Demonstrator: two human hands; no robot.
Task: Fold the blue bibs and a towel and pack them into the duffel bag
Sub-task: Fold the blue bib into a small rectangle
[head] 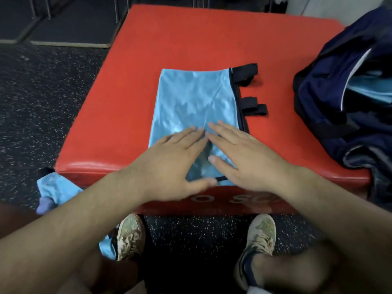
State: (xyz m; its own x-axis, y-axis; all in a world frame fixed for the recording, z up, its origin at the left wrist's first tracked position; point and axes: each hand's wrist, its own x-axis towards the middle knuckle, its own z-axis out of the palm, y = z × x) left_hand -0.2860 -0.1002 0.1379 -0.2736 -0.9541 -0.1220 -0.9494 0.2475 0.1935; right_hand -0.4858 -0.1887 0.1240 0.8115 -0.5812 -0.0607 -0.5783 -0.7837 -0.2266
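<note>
In the centre of the frame, the left hand point(169, 158) and right hand point(244, 154) are pressing flat, fingers straight, grasping nothing, on the folded blue bib point(195, 102) lying on the red box point(191, 39); the duffel bag point(343, 98) is sitting at right.

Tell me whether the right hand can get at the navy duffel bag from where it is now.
Probably yes. The right hand lies flat on the shiny light-blue bib, and only bare red padded box top separates it from the open navy duffel bag on its right.
</note>
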